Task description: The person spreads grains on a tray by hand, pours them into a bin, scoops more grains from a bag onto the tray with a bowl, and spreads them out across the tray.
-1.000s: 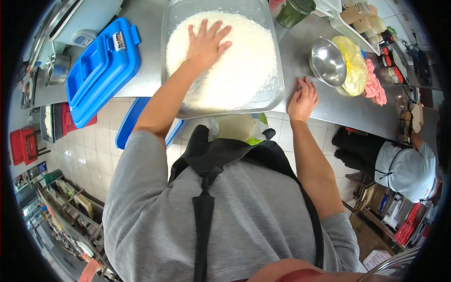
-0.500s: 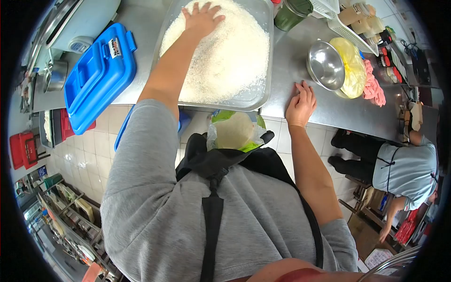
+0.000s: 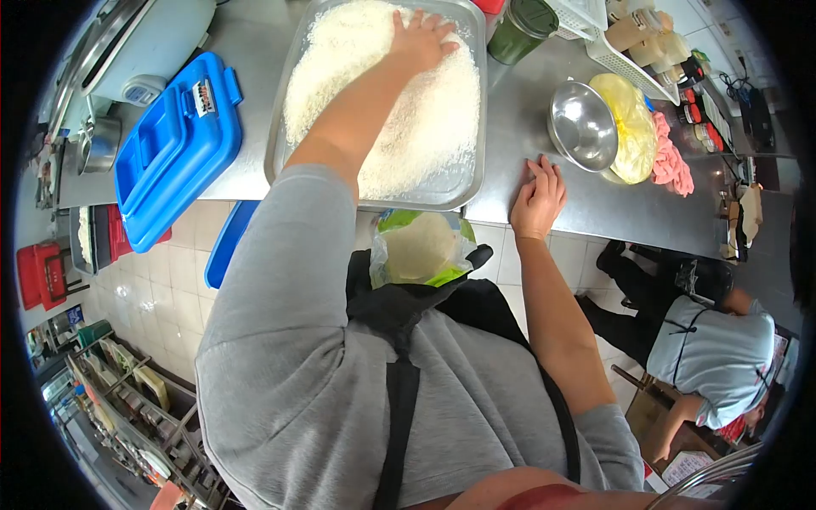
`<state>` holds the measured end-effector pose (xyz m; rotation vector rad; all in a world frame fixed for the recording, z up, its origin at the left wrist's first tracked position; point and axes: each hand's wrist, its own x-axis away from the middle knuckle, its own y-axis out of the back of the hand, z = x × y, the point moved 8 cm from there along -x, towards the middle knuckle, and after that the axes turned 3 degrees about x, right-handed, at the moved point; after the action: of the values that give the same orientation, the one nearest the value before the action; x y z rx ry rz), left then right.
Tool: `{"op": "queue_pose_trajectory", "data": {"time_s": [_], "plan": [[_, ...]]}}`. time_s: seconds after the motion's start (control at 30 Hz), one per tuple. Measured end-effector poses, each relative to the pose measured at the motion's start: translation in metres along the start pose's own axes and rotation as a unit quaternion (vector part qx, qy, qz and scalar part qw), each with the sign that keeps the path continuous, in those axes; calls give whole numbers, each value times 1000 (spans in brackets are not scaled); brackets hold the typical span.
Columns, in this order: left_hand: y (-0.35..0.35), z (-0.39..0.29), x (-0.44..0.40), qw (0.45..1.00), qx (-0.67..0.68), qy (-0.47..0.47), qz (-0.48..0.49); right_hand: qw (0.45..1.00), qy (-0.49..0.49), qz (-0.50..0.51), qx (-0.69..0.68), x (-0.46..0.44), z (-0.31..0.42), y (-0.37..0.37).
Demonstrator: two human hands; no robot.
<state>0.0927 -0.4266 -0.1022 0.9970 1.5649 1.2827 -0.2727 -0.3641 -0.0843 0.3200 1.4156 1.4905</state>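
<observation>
A large metal tray (image 3: pixel 461 185) on the counter holds a wide spread of white grains (image 3: pixel 336 72) that look like rice. My left hand (image 3: pixel 421 42) rests on the grains toward the far right of the tray, palm down with fingers spread. Over the counter's near edge, right of the tray, lies my right hand (image 3: pixel 537 200); its fingers are loosely stretched and nothing is in them. A shiny steel bowl (image 3: pixel 583 126) stands just beyond it. Below the tray's near side, an open plastic bag (image 3: pixel 421 248) with pale contents sits in front of my body.
Blue plastic lid (image 3: pixel 183 144) at the left overhangs the counter (image 3: pixel 518 110). To the right are a green-filled container (image 3: pixel 521 32), a yellow bag (image 3: pixel 625 127), a pink cloth (image 3: pixel 671 157) and a white basket (image 3: pixel 625 64). Another person (image 3: pixel 714 357) bends at the far right.
My left hand has swept to the right across the grains, still spread. My right hand stays on the counter edge. The other person has shifted and bent over more.
</observation>
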Motion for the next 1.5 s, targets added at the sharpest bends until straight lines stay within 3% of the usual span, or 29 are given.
{"op": "queue_pose_trajectory", "data": {"time_s": [0.23, 0.37, 0.53, 0.6, 0.77, 0.87, 0.97, 1.03, 1.1, 1.3, 1.4, 1.5], "plan": [[13, 109, -3, 987, 31, 144, 58, 1000, 6, -7, -7, 2, 1, 1], [11, 94, 31, 980, 37, 196, 6, 1000, 9, -9, -8, 1, 0, -1], [17, 19, 66, 990, 8, 140, 27, 1000, 14, -15, 1, 2, 1, 0], [17, -2, 75, 998, 32, 13, 48, 1000, 20, -19, 2, 1, 1, -1], [27, 60, 102, 999, -19, 42, 23, 999, 17, -28, -3, 3, -1, 1], [29, 79, 122, 996, -35, 81, -19, 999, 50, -14, 15, 5, 4, 3], [32, 61, 149, 982, 7, 189, 9, 989, 108, 18, -97, 1, 23, 11], [36, 28, 158, 980, 43, 196, 1, 942, 306, 91, -99, 18, 50, 13], [36, -4, 171, 976, 81, 202, -4, 936, 329, 98, -76, 19, 51, 12], [47, -66, 209, 992, 111, 49, -31, 902, 397, 164, -49, 26, 58, 6], [48, -54, 231, 996, 90, -8, -21, 888, 412, 205, -19, 28, 59, 7], [56, -18, 251, 998, 61, 8, -16, 878, 419, 231, 19, 25, 61, 7]]}}
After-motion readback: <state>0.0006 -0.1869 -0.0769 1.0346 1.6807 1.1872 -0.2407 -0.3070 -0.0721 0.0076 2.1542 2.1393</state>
